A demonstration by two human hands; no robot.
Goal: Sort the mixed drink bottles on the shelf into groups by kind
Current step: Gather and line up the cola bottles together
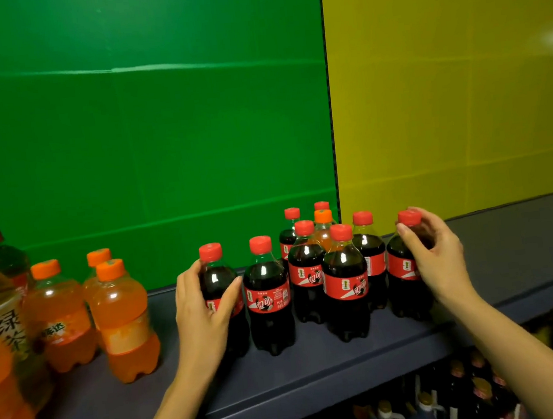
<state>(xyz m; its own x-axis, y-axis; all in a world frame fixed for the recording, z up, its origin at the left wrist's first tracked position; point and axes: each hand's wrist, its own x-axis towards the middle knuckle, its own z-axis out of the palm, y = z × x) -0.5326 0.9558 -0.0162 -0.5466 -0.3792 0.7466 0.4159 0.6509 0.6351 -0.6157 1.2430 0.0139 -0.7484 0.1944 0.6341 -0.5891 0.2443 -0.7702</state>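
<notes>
Left hand [203,305] wrapped round leftmost cola bottle [219,276] | right hand [440,257] grasping rightmost cola bottle [400,266] | other cola bottles [344,280] between, one orange-capped bottle [324,230] among them | orange soda bottles [122,314] left, apart | grey shelf [511,246]; lower stock [458,391] blurred, kinds unclear.

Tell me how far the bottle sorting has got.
Done: the small orange soda bottles stand together on the left, and most cola bottles are clustered mid-shelf. In hand: the left hand grips the leftmost cola bottle, and the right hand grips the rightmost cola bottle. Left: one orange-capped bottle stands at the back among the colas and probably needs moving to the orange group.
</notes>
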